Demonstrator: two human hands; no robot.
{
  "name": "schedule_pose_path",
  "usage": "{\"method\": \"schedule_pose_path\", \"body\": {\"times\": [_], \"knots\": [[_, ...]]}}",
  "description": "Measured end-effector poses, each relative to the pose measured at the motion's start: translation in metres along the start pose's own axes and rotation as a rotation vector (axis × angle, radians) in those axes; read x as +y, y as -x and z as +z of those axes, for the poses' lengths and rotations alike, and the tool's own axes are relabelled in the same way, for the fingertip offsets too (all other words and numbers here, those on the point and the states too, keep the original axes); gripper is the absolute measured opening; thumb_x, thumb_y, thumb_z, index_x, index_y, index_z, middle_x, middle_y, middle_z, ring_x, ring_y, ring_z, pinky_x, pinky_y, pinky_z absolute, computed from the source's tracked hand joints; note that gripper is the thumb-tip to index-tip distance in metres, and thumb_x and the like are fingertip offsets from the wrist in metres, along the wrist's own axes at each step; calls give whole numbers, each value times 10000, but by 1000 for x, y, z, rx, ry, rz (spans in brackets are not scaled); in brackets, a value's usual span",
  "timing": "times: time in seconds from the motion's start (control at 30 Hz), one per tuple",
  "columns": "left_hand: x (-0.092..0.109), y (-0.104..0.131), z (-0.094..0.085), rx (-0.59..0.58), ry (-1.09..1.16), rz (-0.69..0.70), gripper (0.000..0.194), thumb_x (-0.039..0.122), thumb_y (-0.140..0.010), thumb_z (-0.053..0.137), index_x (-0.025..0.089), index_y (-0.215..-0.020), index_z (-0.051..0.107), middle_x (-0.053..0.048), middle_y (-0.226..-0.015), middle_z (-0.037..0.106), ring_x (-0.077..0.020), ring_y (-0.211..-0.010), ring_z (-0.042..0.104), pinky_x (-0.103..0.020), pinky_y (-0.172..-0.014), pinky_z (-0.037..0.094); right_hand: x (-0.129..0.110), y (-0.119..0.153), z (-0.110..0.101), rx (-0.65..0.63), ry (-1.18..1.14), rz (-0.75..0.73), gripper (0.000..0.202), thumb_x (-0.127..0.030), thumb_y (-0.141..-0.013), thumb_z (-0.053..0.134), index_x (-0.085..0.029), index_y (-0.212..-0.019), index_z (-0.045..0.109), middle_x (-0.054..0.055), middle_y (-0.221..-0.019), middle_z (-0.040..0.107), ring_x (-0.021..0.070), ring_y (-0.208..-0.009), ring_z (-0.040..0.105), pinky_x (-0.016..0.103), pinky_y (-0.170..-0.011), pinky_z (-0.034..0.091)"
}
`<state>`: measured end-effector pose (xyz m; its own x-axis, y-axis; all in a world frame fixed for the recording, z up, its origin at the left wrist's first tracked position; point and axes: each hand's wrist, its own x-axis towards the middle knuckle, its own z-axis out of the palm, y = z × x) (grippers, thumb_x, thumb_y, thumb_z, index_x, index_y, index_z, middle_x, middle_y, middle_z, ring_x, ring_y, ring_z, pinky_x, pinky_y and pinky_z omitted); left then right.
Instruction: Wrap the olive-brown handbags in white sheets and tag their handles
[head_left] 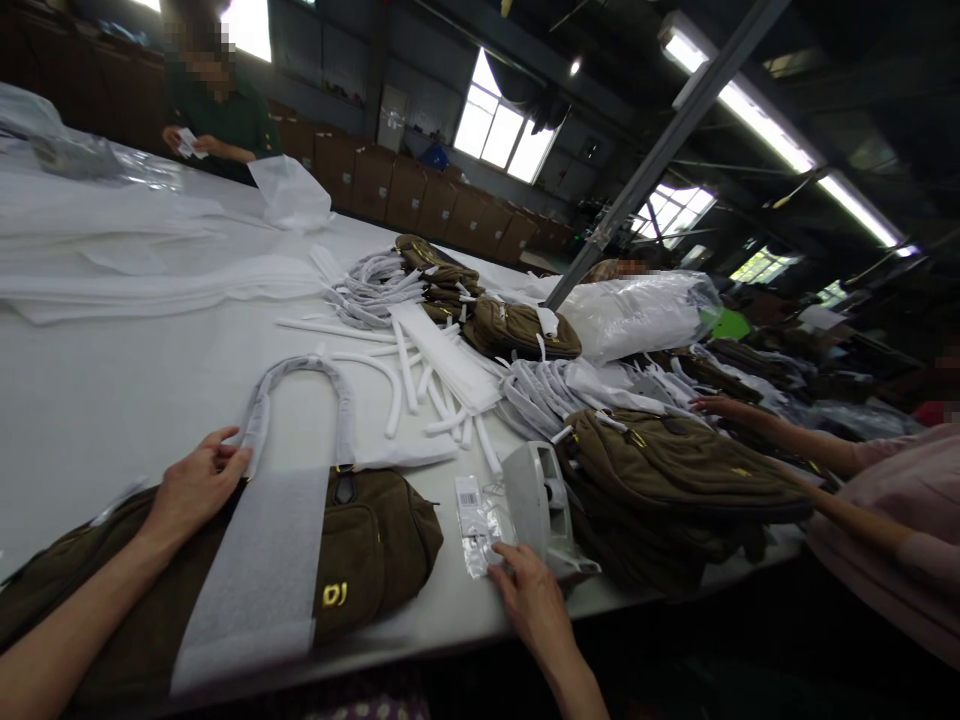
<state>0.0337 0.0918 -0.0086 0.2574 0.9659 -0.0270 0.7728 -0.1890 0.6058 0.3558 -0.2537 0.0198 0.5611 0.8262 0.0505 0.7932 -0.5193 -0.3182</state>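
An olive-brown fabric bag (375, 540) lies in front of me at the table's edge, with a gold-coloured emblem on its front. Its looped handle (341, 400) is wrapped in pale tissue, and a white sheet (251, 570) drapes down over the bag's middle. My left hand (196, 482) has its fingers and thumb closed around the handle's left base. To the right, my right hand (532, 595) touches small clear plastic packets (480, 525) with its fingertips, fingers somewhat apart. One packet shows a barcode label. A grey-white tape dispenser (536, 495) stands beside them.
White foam tubes (401, 370) and a stack of white strips (450, 360) lie mid-table. More brown bags (667, 460) with wrapped handles are piled right, where a co-worker's arm (780, 435) reaches in. Another person (225, 120) stands across the table. A metal post (622, 210) rises behind.
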Motion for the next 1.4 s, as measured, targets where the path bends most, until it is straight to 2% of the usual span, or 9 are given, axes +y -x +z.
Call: {"method": "schedule_pose_path", "body": {"times": [0.2, 0.33, 0.5, 0.63, 0.73, 0.8, 0.93, 1.13, 1.4], "knots": [[2, 5, -5, 40, 96, -71, 519, 473, -872, 454, 157, -1284, 470, -42, -1015, 670, -197, -913, 645, -313, -876, 476, -12, -6, 10, 114, -60, -58, 235, -226, -846, 463, -223, -749, 677, 61, -810, 643, 201, -770, 649, 297, -701, 504], [3, 6, -12, 219, 200, -99, 466, 453, -868, 459, 157, -1222, 520, -49, -1047, 649, -178, -908, 631, -279, -839, 480, -15, -19, 1, 184, -302, -17, 173, -289, -802, 512, -207, -705, 630, 107, -1072, 674, 249, -1015, 626, 363, -874, 481], [51, 27, -48, 377, 272, 58, 378, 466, -828, 530, 227, -1111, 608, 18, -856, 638, -122, -651, 554, -237, -663, 448, -38, -39, -24, 101, -879, 206, 384, -571, -748, 611, -189, -747, 573, 101, -898, 722, 258, -883, 671, 337, -740, 514], [124, 76, -67, 126, 534, 420, 396, 456, -831, 568, 206, -1137, 605, 31, -664, 556, -122, -576, 500, -240, -590, 426, -76, -45, -48, 1, -1139, 184, 422, -592, -734, 656, -187, -809, 567, 93, -917, 724, 244, -904, 677, 306, -722, 515], [167, 109, -56, -147, 632, 636, 308, 385, -844, 573, 199, -1079, 641, -21, -779, 616, -121, -620, 520, -247, -606, 439, -104, -40, -62, -38, -1140, 59, 362, -540, -785, 635, -184, -828, 587, 102, -986, 714, 252, -978, 653, 325, -800, 504], [181, 120, -41, -253, 688, 641, 287, 370, -840, 583, 200, -1061, 650, -41, -846, 637, -121, -630, 530, -246, -590, 437, -116, -34, -67, -38, -1122, -36, 316, -504, -816, 609, -189, -818, 592, 102, -1017, 707, 253, -1017, 632, 341, -867, 481], [185, 127, -21, -376, 865, 478, 350, 438, -872, 535, 189, -1105, 616, -25, -802, 617, -115, -598, 540, -245, -574, 432, -125, -18, -65, -33, -1148, -201, 255, -443, -847, 568, -199, -780, 603, 90, -1013, 697, 251, -1031, 607, 364, -925, 448], [178, 147, -33, -669, 1035, 360, 483, 600, -816, 562, 150, -980, 626, 2, -701, 558, -80, -508, 468, -202, -465, 352, -142, -1, -54, -114, -1355, -369, 248, -450, -800, 577, -210, -782, 636, 74, -895, 681, 257, -918, 600, 379, -820, 472], [164, 162, -59, -598, 984, 368, 493, 574, -846, 534, 105, -968, 629, -2, -646, 567, -91, -507, 517, -179, -444, 384, -173, 9, -49, -248, -1515, -528, 229, -423, -814, 575, -202, -780, 626, 54, -801, 621, 212, -802, 557, 344, -752, 429]]}}
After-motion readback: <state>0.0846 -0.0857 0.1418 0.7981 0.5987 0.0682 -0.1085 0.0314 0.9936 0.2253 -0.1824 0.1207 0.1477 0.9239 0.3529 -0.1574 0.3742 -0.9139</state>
